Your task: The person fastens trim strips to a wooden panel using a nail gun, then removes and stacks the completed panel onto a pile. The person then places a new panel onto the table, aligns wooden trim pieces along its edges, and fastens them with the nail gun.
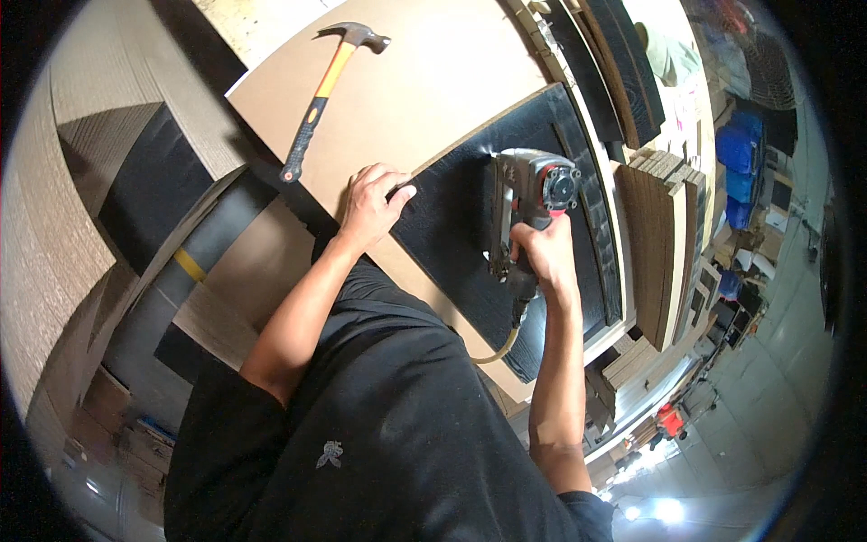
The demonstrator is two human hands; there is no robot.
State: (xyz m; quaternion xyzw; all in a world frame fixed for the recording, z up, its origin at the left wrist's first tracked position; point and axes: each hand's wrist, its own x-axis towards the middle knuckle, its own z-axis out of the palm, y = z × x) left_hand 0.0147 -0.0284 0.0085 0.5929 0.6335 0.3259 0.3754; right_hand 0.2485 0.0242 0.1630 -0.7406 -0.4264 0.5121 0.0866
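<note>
A black wood-grain panel lies on a tan board that serves as the work surface. My left hand rests on the panel's near left edge, fingers curled over it. My right hand grips the handle of a grey pneumatic nail gun with a red-ringed cap, its nose down on the panel. A yellowish air hose runs from the handle's base toward my body.
A claw hammer with an orange and black handle lies on the tan board at the back left. Stacks of brown and black panels stand at the right. Blue bins sit further right. Dark boards lean at the left.
</note>
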